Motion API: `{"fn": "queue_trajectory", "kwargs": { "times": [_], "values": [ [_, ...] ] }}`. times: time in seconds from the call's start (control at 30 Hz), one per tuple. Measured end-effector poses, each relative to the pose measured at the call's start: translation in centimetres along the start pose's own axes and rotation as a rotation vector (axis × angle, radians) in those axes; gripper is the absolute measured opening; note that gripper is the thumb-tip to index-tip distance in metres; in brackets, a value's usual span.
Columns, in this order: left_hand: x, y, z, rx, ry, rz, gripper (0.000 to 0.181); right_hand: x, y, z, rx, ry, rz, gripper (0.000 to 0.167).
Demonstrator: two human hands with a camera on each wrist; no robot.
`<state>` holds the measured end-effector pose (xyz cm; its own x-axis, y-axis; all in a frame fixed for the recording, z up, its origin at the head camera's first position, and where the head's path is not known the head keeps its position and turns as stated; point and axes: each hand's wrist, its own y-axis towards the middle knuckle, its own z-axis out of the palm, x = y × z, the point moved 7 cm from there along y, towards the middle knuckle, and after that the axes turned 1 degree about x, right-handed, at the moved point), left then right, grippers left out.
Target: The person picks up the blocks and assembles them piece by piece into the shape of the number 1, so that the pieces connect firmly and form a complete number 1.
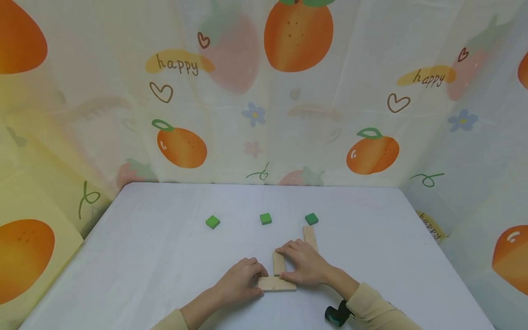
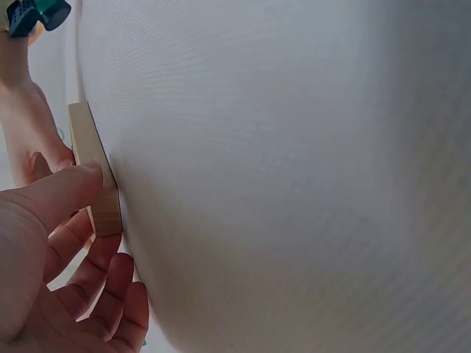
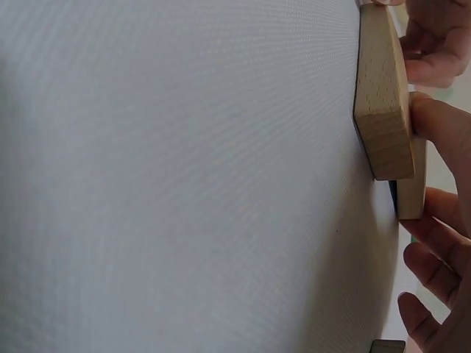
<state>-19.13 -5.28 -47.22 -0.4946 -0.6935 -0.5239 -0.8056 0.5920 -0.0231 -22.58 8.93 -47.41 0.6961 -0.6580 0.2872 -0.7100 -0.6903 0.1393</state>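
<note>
In the head view my left hand pinches the left end of a flat wooden block lying crosswise. The left wrist view shows the left thumb on this block, its fingers at the end. My right hand holds a second wooden block between thumb and fingers, pointing away behind the crosswise one. From the right wrist, the second block shows partly behind the nearer block, with the right hand alongside. A third wooden block lies beyond the right hand, partly hidden by it.
Three green blocks stand apart in a row farther back: left, middle and right, the last near the third wooden block's far end. A dark device is by the right wrist. A printed curtain hangs behind the white table.
</note>
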Motion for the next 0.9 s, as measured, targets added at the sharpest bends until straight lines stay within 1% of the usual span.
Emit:
{"fn": "queue_trajectory", "kwargs": {
  "times": [0.2, 0.33, 0.63, 0.9],
  "values": [
    [-0.07, -0.09, -0.01, -0.013, 0.002, 0.014, 0.030, -0.08, -0.08, -0.01, 0.004, 0.009, 0.012, 0.053],
    [-0.14, -0.18, -0.07, -0.021, 0.002, 0.019, 0.029, -0.07, -0.11, -0.05, -0.008, 0.012, 0.002, 0.051],
    [-0.09, -0.03, 0.02, -0.013, 0.008, 0.006, 0.029, -0.03, -0.14, -0.12, -0.049, -0.002, -0.028, 0.046],
    [-0.08, 0.00, 0.00, -0.010, 0.016, 0.003, 0.028, -0.07, -0.14, -0.20, -0.041, 0.007, -0.008, 0.046]
  ]
}}
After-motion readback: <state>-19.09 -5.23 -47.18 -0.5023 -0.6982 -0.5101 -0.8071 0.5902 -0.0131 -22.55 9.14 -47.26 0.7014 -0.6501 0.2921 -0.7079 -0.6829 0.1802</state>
